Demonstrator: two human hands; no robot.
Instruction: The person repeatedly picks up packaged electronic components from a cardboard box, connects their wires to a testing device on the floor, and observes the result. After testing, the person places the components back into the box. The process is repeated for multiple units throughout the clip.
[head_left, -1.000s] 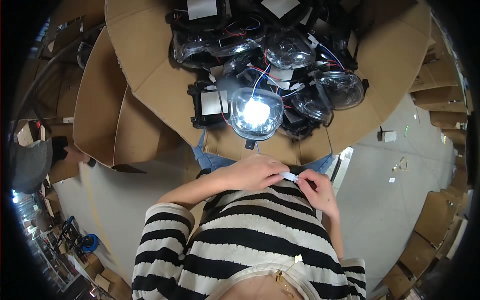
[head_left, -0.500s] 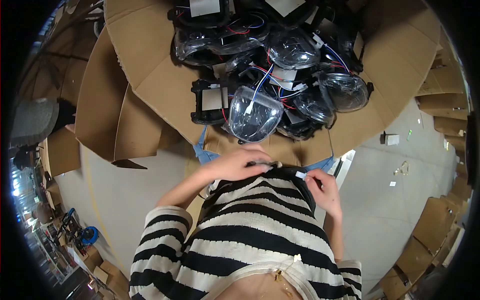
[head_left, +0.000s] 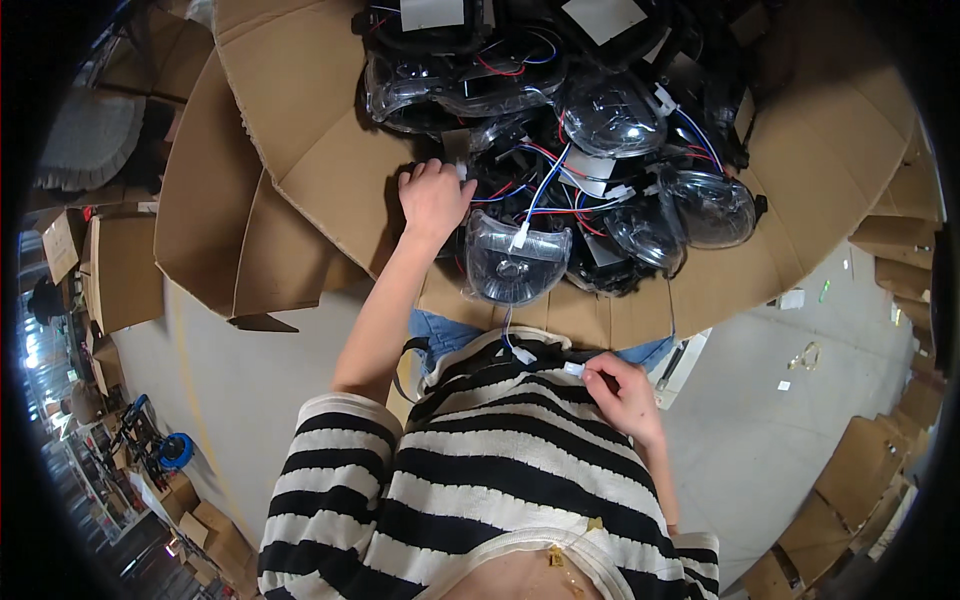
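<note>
My left hand [head_left: 435, 203] reaches onto the left of a heap of headlights, its fingers curled over the edge of a black-backed headlight that it mostly covers. What its fingertips grip is partly hidden. A clear-lensed headlight [head_left: 515, 275] in plastic wrap lies at the heap's near edge. Below it, a thin wire ends in a white connector [head_left: 523, 355] by my waist. My right hand [head_left: 622, 395], close to my striped top, pinches another small white connector [head_left: 574, 369] between thumb and finger.
The headlights [head_left: 610, 115], with red, blue and white wires, lie on a large open cardboard box [head_left: 320, 130]. Another open carton [head_left: 205, 200] stands to the left. Flattened cardboard [head_left: 850, 480] lies at the right. A person's grey garment [head_left: 92, 140] shows at far left.
My left hand has moved from my waist up and forward onto the heap. The near headlight has tilted, and a connector on a wire now hangs below it. My right hand shifted slightly left.
</note>
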